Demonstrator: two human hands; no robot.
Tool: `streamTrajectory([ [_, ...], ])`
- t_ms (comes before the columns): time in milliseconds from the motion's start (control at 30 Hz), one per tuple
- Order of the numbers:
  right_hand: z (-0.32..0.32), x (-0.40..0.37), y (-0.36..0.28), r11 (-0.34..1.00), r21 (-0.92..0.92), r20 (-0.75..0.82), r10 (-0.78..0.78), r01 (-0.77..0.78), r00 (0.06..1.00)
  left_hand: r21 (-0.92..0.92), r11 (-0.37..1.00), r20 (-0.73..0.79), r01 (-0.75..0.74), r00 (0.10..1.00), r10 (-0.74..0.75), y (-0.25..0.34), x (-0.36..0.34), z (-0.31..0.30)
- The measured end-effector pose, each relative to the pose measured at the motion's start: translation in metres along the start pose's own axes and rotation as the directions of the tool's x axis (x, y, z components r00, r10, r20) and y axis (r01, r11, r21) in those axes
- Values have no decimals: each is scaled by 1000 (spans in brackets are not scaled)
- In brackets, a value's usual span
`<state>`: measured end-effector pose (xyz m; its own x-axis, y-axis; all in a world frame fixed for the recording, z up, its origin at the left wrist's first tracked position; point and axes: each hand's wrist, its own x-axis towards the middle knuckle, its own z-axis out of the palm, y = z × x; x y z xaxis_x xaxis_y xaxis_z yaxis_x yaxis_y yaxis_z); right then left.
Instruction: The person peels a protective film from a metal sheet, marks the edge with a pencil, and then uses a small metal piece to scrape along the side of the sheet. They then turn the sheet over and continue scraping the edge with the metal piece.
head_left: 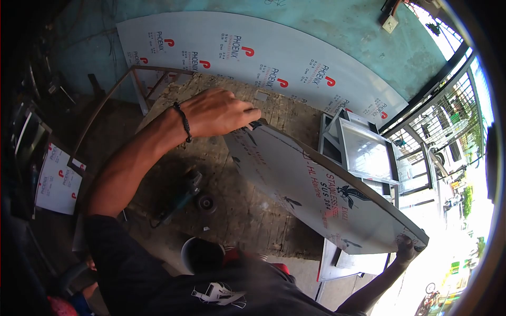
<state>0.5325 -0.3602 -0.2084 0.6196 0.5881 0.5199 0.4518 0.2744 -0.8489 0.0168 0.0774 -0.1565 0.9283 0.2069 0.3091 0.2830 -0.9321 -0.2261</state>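
Both hands [224, 111] grip a panel [295, 184] marked "STAINLESS STEEL SUS 304", near a "PHOENIX" sheet [295, 52]

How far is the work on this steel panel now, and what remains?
Seemingly done: the panel is cut to shape, with a narrow rim along its long upper edge.

In hand: the left hand and right hand hold it tilted, at opposite ends.

Probably left: setting it down and peeling the printed film from its face. Whether the grinder on the workbench is needed, I cannot tell.
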Motion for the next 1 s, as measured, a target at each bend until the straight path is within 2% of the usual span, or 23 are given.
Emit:
streamTrajectory([
  [67,4,-1,-2,1000,-5,19,20,-20,1000,3,1000,24,20,1000,-20,0,1,-2],
  [133,4,-2,1,995,-96,-93,-25,16,995,4,999,50,40,998,-41,0,2,-2],
  [233,-12,0,10,991,-131,-14,-36,34,999,-57,997,-11,48,999,-49,-5,2,6],
  [300,-12,0,10,987,-154,-17,-37,34,999,-247,966,-82,83,991,-106,-9,2,12],
  [333,-12,0,9,984,-176,-20,-37,33,999,-247,966,-83,80,991,-104,-10,2,14],
  [400,-1,-1,4,992,-123,-29,-37,33,999,-490,849,44,201,978,-206,-10,3,13],
  [433,2,-2,2,997,-68,-37,-39,36,999,-491,848,44,198,978,-203,-9,4,10],
  [500,-18,-1,14,994,-107,-16,-25,23,1000,-597,746,172,293,956,-238,-6,5,2],
  [667,-13,-4,9,979,-202,8,-37,38,999,-632,741,131,227,974,-186,-5,6,10],
  [733,-8,-6,10,982,-187,-155,-65,35,986,-663,715,125,222,974,-187,-4,9,9],
  [767,-10,-6,9,981,-188,-159,-65,35,985,-653,699,188,291,957,-222,-4,10,10],
  [800,-12,-4,6,987,-160,-82,-28,14,996,-640,680,249,358,934,-257,-5,10,11],
  [833,-14,-2,4,991,-133,-4,8,-8,1000,-641,681,248,355,935,-255,-5,10,11],
  [867,-1,-3,-4,991,-135,-5,7,-8,1000,-642,684,245,347,938,-245,-5,10,9],
  [933,36,-8,-19,987,-93,-151,-140,127,978,-643,688,242,337,942,-234,-7,9,9],
  [1000,11,-9,-3,991,-91,-137,-109,97,984,-650,709,205,274,961,-183,-8,8,10],
])
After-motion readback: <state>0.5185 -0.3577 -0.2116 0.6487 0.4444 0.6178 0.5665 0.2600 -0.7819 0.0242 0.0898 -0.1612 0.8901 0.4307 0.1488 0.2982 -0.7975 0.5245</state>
